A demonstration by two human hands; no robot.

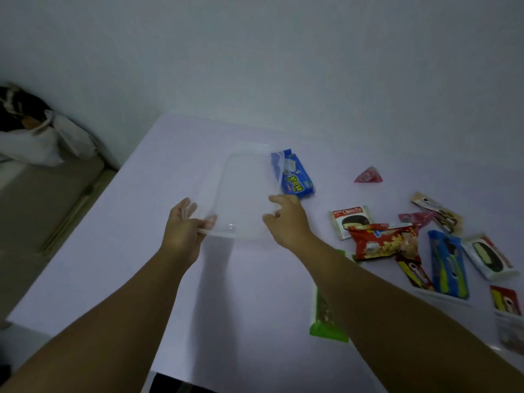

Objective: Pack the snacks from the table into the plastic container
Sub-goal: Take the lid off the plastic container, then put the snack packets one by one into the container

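The clear rectangular plastic container sits on the pale tabletop, its long axis running away from the person. Left hand fingers pinch its near rim; right hand fingers curl at its near-right corner — a blue wafer packet lies just beyond them.

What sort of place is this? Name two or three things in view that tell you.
Probably a room in a home, not a shop or factory. A plain white table stands against a bare wall, loose snacks lie on it, and bags sit on what looks like a bed or sofa.
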